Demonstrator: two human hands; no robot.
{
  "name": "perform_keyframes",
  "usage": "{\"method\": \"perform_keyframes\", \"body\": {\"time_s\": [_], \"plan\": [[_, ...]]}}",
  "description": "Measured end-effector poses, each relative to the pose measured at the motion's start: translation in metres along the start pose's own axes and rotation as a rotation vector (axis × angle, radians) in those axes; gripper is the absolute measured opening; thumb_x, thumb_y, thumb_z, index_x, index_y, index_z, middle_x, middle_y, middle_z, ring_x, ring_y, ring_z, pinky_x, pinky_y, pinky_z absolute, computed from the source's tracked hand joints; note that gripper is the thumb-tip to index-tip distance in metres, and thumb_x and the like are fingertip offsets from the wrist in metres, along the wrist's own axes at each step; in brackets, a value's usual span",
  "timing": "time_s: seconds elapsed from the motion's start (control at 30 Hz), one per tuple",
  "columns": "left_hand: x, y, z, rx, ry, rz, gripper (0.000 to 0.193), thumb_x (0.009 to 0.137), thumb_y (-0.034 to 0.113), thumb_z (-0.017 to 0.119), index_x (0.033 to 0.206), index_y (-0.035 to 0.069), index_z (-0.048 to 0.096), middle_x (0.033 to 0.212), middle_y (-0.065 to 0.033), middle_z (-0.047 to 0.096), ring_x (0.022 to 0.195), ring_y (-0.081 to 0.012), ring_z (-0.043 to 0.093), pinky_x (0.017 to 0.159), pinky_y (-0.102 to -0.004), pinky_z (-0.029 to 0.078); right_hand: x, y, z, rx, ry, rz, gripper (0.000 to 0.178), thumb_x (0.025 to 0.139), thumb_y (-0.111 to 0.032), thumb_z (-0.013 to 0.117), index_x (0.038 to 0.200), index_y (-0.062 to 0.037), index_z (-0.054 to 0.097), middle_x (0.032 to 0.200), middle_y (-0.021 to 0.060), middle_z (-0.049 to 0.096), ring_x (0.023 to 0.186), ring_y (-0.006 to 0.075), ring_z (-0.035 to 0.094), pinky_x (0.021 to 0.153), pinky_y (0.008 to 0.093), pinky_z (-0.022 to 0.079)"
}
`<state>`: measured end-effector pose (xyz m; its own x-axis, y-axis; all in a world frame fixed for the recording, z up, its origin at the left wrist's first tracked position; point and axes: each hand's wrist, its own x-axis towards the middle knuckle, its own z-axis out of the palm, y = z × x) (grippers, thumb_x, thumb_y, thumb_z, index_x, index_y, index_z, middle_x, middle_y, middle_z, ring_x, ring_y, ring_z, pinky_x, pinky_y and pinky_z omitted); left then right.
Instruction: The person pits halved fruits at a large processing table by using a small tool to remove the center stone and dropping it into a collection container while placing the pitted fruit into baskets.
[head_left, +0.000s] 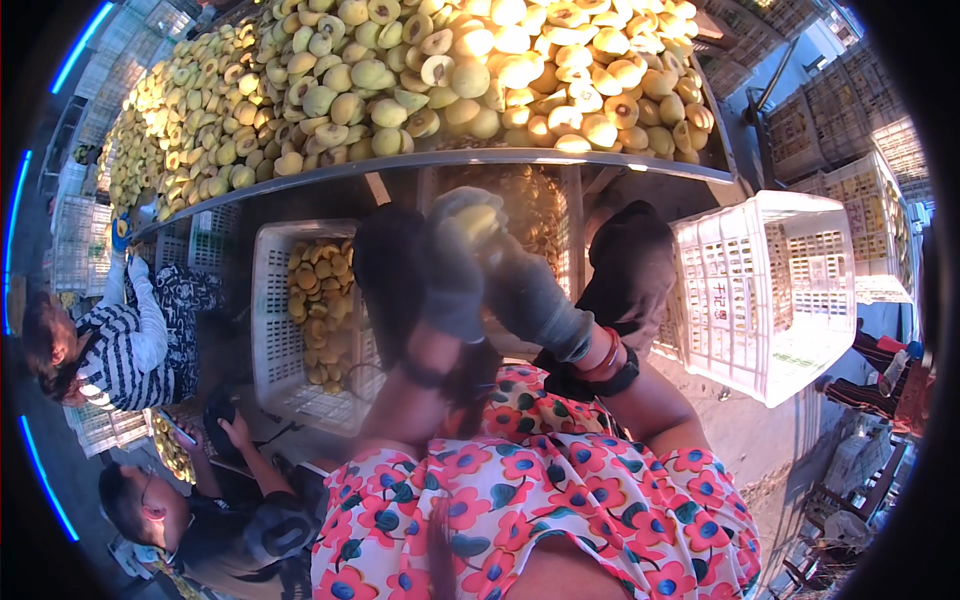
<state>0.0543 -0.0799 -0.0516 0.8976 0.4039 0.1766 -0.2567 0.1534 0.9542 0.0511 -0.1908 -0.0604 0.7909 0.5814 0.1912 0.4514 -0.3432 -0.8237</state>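
Both my hands are raised together in front of my knees, gloved in grey and smeared by motion. A pale yellow stone fruit (pixel 476 219) sits between them. My left hand (pixel 455 262) is closed about this fruit. Pressed close against it, my right hand (pixel 500 255) has curled fingers. Whether they hold anything besides the fruit is hidden by blur. Just beyond, a heap of halved yellow-green stone fruit (pixel 370 75), some with brown pits showing, covers a metal-edged table (pixel 420 158).
A white crate (pixel 262 330) with fruit halves stands left of my legs. Another crate (pixel 570 215) with fruit pieces is under the table's edge. To the right, a white crate (pixel 725 300) lies tipped. Two people (pixel 130 340) work at left; stacked crates (pixel 830 125) stand far right.
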Motion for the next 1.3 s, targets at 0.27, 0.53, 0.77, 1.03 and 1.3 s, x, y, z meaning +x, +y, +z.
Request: {"method": "perform_keyframes", "body": {"time_s": [0.27, 0.53, 0.77, 1.03, 1.3], "plan": [[0.000, 0.001, -0.003, -0.017, -0.047, -0.041, 0.083, 0.073, 0.076, 0.040, 0.098, -0.002, 0.055, 0.090, -0.0123, 0.060, 0.077, -0.0201, 0.061, 0.066, -0.0306, 0.053, 0.001, -0.013, -0.005, 0.467, 0.007, -0.055, 0.026, 0.077, 0.004, 0.053, 0.102, -0.0021, 0.054, 0.087, 0.0101, 0.057, 0.078, 0.0179, 0.056, 0.056, 0.0283, 0.046], [0.001, -0.001, -0.015, -0.207, -0.163, -0.181, 0.085, 0.072, 0.078, 0.039, 0.093, -0.001, 0.057, 0.083, -0.0134, 0.062, 0.073, -0.0221, 0.062, 0.065, -0.0314, 0.052, 0.004, -0.035, -0.031, 0.782, -0.193, 0.270, 0.008, 0.086, -0.004, 0.050, 0.094, -0.0045, 0.053, 0.069, 0.0003, 0.053, 0.051, 0.0068, 0.049, 0.044, 0.0218, 0.041], [0.001, -0.001, -0.028, 0.005, -0.383, -0.066, 0.054, 0.080, 0.047, 0.042, 0.086, -0.003, 0.061, 0.083, -0.0106, 0.063, 0.068, -0.0173, 0.061, 0.060, -0.0277, 0.050, 0.001, -0.029, -0.031, 0.812, -0.406, 0.373, 0.016, 0.089, -0.009, 0.050, 0.104, -0.0048, 0.053, 0.068, -0.0024, 0.051, 0.045, 0.0036, 0.045, 0.038, 0.0185, 0.037], [0.010, 0.019, -0.068, 0.128, -0.090, 0.029, 0.053, 0.096, 0.044, 0.030, 0.091, 0.002, 0.062, 0.082, -0.0065, 0.064, 0.073, -0.0154, 0.061, 0.066, -0.0266, 0.049, -0.010, -0.028, -0.015, 1.058, -0.440, 0.577, 0.018, 0.087, -0.007, 0.051, 0.105, -0.0045, 0.050, 0.068, -0.0023, 0.050, 0.048, 0.0036, 0.045, 0.042, 0.0185, 0.037], [-0.017, 0.022, -0.268, 1.739, 0.271, -0.425, 0.054, 0.084, 0.048, 0.049, 0.115, 0.005, 0.054, 0.101, -0.0184, 0.061, 0.094, -0.0376, 0.057, 0.084, -0.0428, 0.044, -0.015, 0.002, 0.001, 1.136, -0.253, 0.566, 0.002, 0.089, -0.009, 0.052, 0.090, -0.0075, 0.051, 0.064, -0.0036, 0.049, 0.047, 0.0033, 0.043, 0.042, 0.0194, 0.034]]}}
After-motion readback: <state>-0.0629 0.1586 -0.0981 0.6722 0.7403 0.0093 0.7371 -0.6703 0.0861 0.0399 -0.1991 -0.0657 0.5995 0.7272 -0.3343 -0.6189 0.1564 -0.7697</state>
